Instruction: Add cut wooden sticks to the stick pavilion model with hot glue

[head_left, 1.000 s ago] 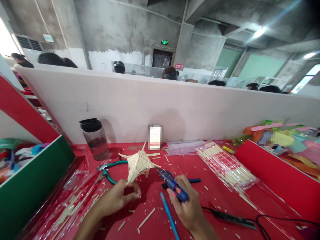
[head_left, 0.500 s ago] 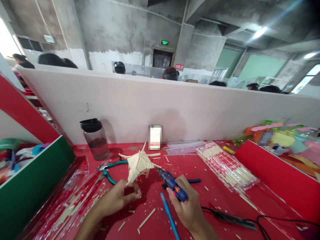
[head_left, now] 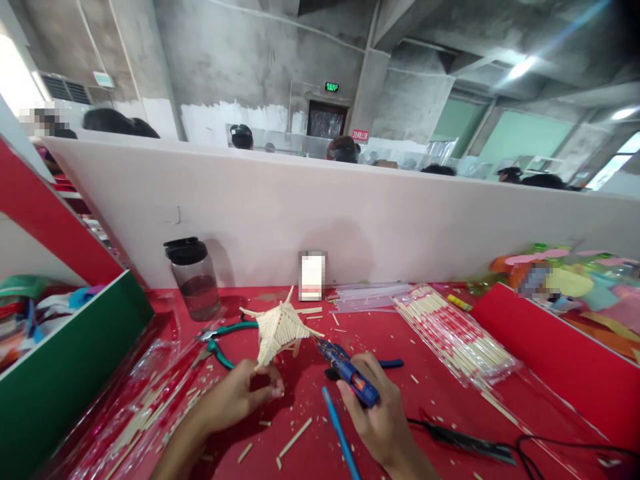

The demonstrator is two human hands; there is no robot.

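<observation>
A star made of pale wooden sticks [head_left: 283,327] is held up over the red table, one of its points in the fingers of my left hand [head_left: 247,393]. My right hand [head_left: 377,413] is wrapped round a blue hot glue gun [head_left: 347,373]. The gun's nozzle is at the star's right-hand point; whether it touches cannot be made out. Behind the star lie pliers with teal handles [head_left: 237,327], partly hidden by it. Another dark blue-handled tool [head_left: 393,364] lies beneath the glue gun. A blue stick-like rod [head_left: 340,430] rests just left of my right hand.
A water bottle [head_left: 197,283] stands at the back left, by a white partition [head_left: 250,213]. Packed sticks [head_left: 455,333] lie at right, near a red-sided box [head_left: 550,360]. A green-sided box [head_left: 75,360] is at left. A black cable [head_left: 465,440] crosses the front right. Stick scraps litter the table [head_left: 300,460].
The whole view has shifted very slightly. Both hands, the star and the glue gun keep nearly the same positions relative to each other.
</observation>
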